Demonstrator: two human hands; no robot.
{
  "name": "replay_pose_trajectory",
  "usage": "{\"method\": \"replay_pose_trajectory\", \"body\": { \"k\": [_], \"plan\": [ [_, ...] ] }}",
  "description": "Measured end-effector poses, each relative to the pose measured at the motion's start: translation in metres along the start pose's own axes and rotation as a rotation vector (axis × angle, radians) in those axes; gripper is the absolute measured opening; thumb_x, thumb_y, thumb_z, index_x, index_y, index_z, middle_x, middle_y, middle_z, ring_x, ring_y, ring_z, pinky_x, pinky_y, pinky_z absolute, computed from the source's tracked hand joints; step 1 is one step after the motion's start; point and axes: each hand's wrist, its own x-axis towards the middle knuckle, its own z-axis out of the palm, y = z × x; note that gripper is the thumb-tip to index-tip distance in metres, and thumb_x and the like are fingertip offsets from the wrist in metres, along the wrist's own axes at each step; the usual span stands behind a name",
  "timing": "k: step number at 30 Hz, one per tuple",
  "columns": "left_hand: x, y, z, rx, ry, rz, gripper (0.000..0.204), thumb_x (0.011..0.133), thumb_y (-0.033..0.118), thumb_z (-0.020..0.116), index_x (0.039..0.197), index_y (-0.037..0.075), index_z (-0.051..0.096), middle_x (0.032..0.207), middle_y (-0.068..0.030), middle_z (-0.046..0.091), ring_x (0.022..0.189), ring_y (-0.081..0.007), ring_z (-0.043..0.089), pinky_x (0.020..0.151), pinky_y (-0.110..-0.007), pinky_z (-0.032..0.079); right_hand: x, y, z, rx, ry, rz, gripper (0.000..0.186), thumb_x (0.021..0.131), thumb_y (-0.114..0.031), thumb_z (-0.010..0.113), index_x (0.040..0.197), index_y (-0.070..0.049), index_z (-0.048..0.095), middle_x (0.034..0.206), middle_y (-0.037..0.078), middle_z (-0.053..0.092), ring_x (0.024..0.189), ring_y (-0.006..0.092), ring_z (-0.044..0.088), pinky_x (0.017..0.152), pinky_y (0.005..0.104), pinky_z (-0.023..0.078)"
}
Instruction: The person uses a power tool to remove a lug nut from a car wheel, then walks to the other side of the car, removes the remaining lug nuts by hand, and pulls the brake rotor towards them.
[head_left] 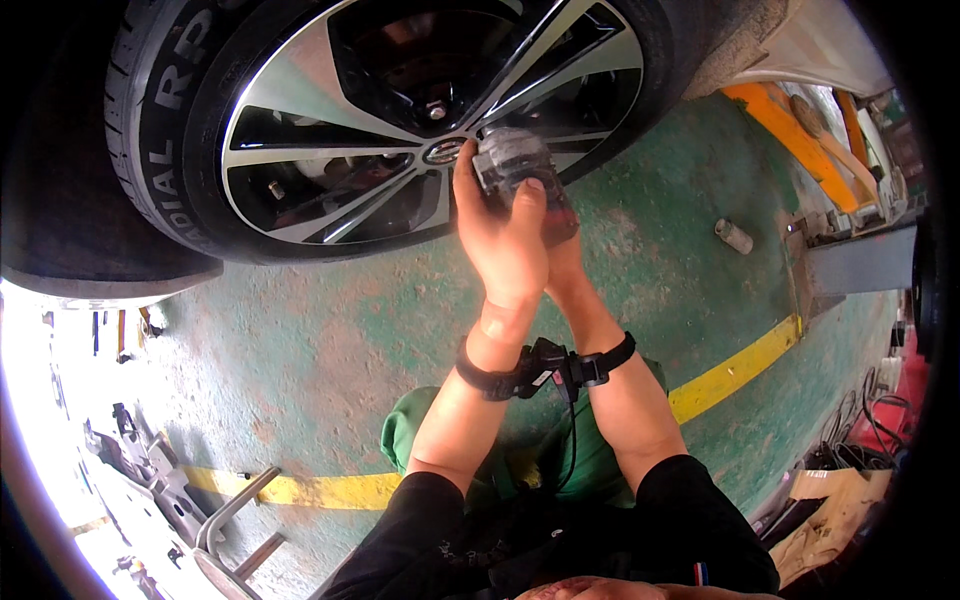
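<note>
Black sleeves (700, 515) sit nearest, then dark wrist straps (620, 352); beyond them the right hand (566, 258) is mostly hidden, its grip impossible to tell, and the left hand (502, 245) clasps a power tool (515, 158) beside a silver-spoked wheel (440, 152)

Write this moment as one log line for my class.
left hand: holding grey tool | right hand: mostly hidden | tool: by wheel, contact unclear

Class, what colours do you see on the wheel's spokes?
The spokes are silver and black, best seen in the head view.
</note>
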Motion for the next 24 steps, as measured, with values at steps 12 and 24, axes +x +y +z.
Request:
{"method": "replay_pose_trajectory", "body": {
  "k": [12, 24],
  "plan": [
    [-0.002, 0.004, 0.0, -0.058, -0.011, -0.042, 0.061, 0.088, 0.002, 0.062, 0.147, -0.001, 0.045, 0.124, -0.0114, 0.061, 0.108, -0.0197, 0.059, 0.099, -0.032, 0.046, 0.0, 0.005, -0.004, -0.12, 0.002, -0.004, 0.056, 0.073, -0.01, 0.087, 0.124, -0.003, 0.063, 0.109, 0.003, 0.071, 0.099, 0.0093, 0.063, 0.085, 0.0287, 0.054],
    [0.0, 0.001, -0.003, -0.168, -0.101, -0.109, 0.074, 0.087, 0.001, 0.068, 0.152, 0.002, 0.033, 0.127, -0.0133, 0.058, 0.108, -0.0212, 0.059, 0.097, -0.034, 0.049, 0.006, 0.007, -0.018, -0.16, -0.126, -0.039, 0.054, 0.075, -0.012, 0.085, 0.124, -0.005, 0.062, 0.114, 0.007, 0.07, 0.104, 0.0159, 0.066, 0.088, 0.0334, 0.053]
  ]
}}
